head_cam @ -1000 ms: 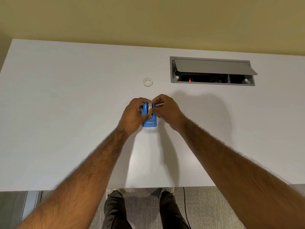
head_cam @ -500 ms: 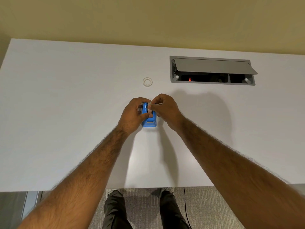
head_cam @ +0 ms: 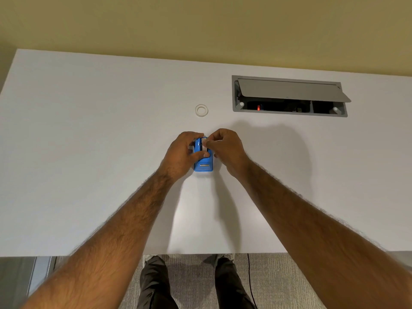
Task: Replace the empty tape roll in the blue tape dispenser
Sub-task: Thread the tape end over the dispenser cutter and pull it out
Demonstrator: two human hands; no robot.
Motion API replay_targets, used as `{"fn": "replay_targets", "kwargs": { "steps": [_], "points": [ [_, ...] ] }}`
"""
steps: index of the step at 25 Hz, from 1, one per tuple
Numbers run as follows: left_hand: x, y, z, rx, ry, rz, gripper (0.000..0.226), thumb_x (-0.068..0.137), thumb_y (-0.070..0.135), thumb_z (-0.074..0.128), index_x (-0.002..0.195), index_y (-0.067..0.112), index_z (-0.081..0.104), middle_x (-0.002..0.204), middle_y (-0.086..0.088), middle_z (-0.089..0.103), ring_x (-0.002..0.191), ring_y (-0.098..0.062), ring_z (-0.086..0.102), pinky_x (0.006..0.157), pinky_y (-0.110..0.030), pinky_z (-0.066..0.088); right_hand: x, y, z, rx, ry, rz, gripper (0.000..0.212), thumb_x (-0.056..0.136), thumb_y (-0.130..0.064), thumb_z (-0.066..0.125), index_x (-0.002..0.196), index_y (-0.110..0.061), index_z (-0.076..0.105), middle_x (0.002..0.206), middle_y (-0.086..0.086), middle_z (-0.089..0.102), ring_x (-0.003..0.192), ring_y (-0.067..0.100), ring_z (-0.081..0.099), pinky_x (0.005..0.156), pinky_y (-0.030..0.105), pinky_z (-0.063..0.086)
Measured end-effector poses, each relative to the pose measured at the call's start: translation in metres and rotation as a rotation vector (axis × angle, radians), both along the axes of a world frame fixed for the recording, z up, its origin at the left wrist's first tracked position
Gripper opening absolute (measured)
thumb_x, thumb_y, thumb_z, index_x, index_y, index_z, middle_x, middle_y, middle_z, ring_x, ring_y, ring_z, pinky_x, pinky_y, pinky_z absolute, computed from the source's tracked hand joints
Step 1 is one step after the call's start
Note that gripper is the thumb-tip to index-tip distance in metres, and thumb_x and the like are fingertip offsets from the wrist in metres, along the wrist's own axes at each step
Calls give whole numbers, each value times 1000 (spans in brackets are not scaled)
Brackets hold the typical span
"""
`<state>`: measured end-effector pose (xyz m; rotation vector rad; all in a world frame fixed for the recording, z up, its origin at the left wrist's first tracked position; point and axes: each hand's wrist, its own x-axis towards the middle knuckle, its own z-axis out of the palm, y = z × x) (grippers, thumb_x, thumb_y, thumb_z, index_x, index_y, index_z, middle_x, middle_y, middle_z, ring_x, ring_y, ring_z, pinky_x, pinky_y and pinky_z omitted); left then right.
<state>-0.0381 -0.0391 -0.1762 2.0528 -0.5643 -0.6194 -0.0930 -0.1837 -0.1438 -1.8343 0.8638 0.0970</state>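
Note:
The blue tape dispenser stands on the white table, its cutter end toward me. My left hand grips it from the left, thumb across its top. My right hand pinches a whitish tape roll at the dispenser's upper part; the roll is mostly hidden by my fingers. A small white ring, an empty roll core, lies flat on the table behind the hands.
A grey cable hatch with its lid raised sits in the table at the back right. The table's front edge runs just above my legs and the carpet, where a thin black cord hangs.
My right-hand fingers have shifted slightly left over the dispenser's top with the roll. The dispenser and my left hand have stayed in place.

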Motion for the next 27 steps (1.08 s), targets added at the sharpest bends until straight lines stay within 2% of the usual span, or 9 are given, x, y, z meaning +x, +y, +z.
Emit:
{"fn": "replay_targets", "kwargs": {
  "steps": [2, 6, 8, 11, 14, 17, 20, 27],
  "points": [
    [1, -1, 2, 10, -12, 0, 46, 83, 30, 78, 125, 20, 61, 116, 6, 59, 102, -14, 59, 85, -13, 43, 0, 0, 0, -13, 0, -3, 15, 83, -21, 67, 77, -8, 61, 69, 4, 59, 58, 11, 52, 56, 19, 48],
    [-1, -3, 3, 19, 0, -1, 47, 79, 25, 83, 120, 21, 60, 115, 3, 60, 102, -17, 59, 90, -25, 50, 5, -1, 0, -32, -11, -30, 26, 84, -22, 67, 63, -18, 52, 61, -1, 54, 56, 12, 50, 56, 22, 47],
    [-1, -3, 4, 19, 3, 7, 49, 78, 26, 83, 121, 20, 60, 117, 0, 61, 103, -19, 60, 92, -29, 51, 9, -2, 1, -61, -15, -9, 24, 85, -24, 66, 65, -18, 54, 62, -3, 54, 56, 10, 51, 54, 17, 45],
    [0, -3, 3, 21, 5, 6, 51, 78, 26, 83, 122, 19, 60, 119, -2, 62, 105, -21, 61, 94, -32, 52, 8, -4, 4, -321, -29, 189, 14, 88, -26, 62, 78, -18, 57, 71, -6, 55, 62, 9, 52, 57, 11, 38],
    [1, -3, 1, 21, 1, -4, 49, 78, 26, 83, 121, 19, 61, 119, 0, 62, 105, -21, 61, 95, -33, 52, 5, -6, 7, -524, -72, 427, 11, 90, -23, 59, 89, -12, 63, 85, 0, 57, 73, 11, 54, 66, 15, 39],
    [1, -2, -2, 17, -15, 2, 49, 76, 27, 84, 119, 22, 61, 114, 6, 60, 103, -18, 60, 92, -31, 52, 7, -9, 12, -570, -42, 498, 15, 92, -23, 58, 91, -10, 64, 85, 2, 55, 75, 12, 52, 70, 21, 40],
    [1, -2, -4, 12, -22, 5, 50, 74, 28, 85, 117, 25, 61, 111, 9, 59, 102, -17, 60, 91, -30, 52, 12, -9, 14, -569, -17, 492, 17, 93, -25, 58, 92, -9, 64, 84, 2, 57, 75, 11, 51, 70, 20, 36],
    [1, -1, -6, -9, -37, 13, 49, 74, 28, 86, 115, 29, 60, 110, 10, 59, 100, -15, 60, 89, -29, 52, 12, -12, 12, -510, -9, 508, 18, 92, -24, 58, 97, -9, 67, 90, 5, 67, 75, 11, 54, 71, 19, 38]
  ]
}}
